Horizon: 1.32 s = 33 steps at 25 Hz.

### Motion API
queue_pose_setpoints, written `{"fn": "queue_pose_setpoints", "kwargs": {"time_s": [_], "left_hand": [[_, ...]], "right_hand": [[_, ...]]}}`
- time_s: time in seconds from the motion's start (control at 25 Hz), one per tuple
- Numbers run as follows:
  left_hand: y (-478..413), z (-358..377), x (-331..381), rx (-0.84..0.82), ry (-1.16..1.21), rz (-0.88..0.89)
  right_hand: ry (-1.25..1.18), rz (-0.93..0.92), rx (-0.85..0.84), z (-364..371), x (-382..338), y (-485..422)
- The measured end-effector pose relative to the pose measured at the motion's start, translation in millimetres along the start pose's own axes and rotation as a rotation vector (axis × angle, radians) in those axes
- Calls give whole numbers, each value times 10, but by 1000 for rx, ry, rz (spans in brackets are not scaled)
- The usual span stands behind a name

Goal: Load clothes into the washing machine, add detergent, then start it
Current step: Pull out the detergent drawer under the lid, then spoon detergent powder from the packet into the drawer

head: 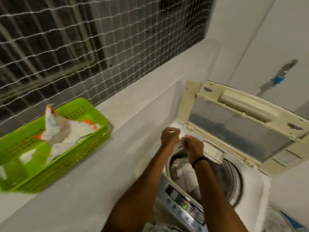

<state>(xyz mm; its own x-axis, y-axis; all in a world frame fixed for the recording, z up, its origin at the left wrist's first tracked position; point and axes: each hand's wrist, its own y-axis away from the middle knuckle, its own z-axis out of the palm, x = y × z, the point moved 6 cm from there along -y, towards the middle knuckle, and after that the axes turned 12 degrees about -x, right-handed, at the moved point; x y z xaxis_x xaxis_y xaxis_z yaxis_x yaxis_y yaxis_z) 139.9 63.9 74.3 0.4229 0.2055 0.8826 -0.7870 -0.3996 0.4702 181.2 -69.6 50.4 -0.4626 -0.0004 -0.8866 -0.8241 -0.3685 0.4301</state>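
A top-loading washing machine (250, 181) stands at the lower right with its lid (237, 124) folded up and back. Pale clothes (185, 171) lie in the drum. Its control panel (184, 201) shows small lit lights. My left hand (169, 136) and my right hand (194, 147) hover close together over the drum's far left rim. Both have their fingers pinched shut on a small white packet (181, 144), which is blurred. A black band sits on my right wrist.
A green plastic basket (66, 164) rests on the grey ledge (133, 114) to the left, holding white and orange bags (53, 124). A netted window grille (83, 39) rises behind the ledge. A tap with a blue part (277, 79) is on the right wall.
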Motion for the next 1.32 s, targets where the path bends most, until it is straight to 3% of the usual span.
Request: {"fn": "queue_pose_setpoints", "kwargs": {"time_s": [0.12, 0.28, 0.4, 0.48, 0.56, 0.68, 0.88, 0.96, 1.16, 1.32], "left_hand": [[652, -660, 666, 72, 32, 265], [1703, -1614, 1317, 177, 67, 606], [2436, -2382, 1484, 425, 11, 750], [2743, -2882, 1391, 668, -108, 716], [2813, -3236, 1225, 803, -259, 602], [2625, -3430, 1005, 786, -463, 439], [2365, -3335, 824, 658, -631, 369], [2308, -3303, 792, 651, -756, 317], [2207, -3323, 633, 675, -893, 202], [2106, -3408, 524, 640, -860, 126]], "right_hand": [[-133, -95, -92, 819, -478, 312], [102, -236, -337, 1916, -1027, 909], [357, -467, -515, 2584, -1375, 1403], [628, -618, -565, 2956, -1523, 1570], [1032, -753, -582, 3345, -1614, 1597], [1598, -785, -681, 3846, -1516, 1464], [2161, -659, -906, 4083, -1110, 1175], [2307, -610, -981, 4093, -1025, 1129], [2378, -569, -1068, 4098, -858, 1021], [2372, -507, -1116, 4100, -842, 1015]]}}
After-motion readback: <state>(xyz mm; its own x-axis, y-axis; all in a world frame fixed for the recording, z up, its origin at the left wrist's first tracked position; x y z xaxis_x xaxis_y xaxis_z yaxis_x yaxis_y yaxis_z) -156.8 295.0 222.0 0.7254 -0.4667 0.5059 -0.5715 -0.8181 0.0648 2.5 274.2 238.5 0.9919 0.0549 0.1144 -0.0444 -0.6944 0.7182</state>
